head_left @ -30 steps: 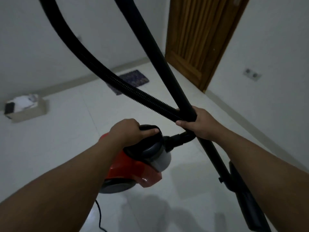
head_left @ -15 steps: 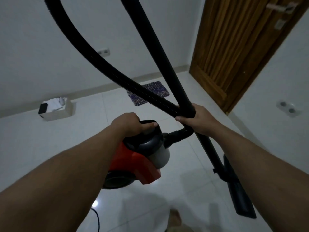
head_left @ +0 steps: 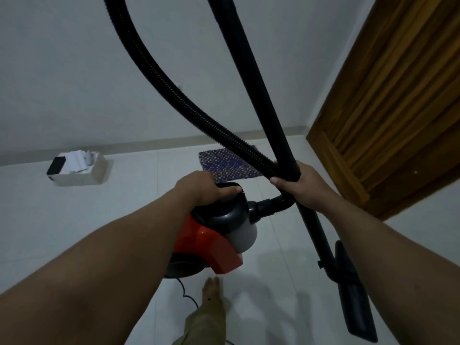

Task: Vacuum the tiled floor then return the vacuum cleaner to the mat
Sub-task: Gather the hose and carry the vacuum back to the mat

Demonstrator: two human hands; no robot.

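The red and grey canister vacuum cleaner [head_left: 214,235] is held clear of the white tiled floor [head_left: 139,195] by the left hand [head_left: 201,188], whose fingers are closed around the black top handle. The rigid black wand [head_left: 251,78] and the ribbed black hose [head_left: 174,88] are gripped together in the closed right hand [head_left: 296,185]. The blue patterned mat [head_left: 224,165] lies ahead near the brown wooden door [head_left: 388,115]. A black floor nozzle [head_left: 353,292] hangs at the lower right.
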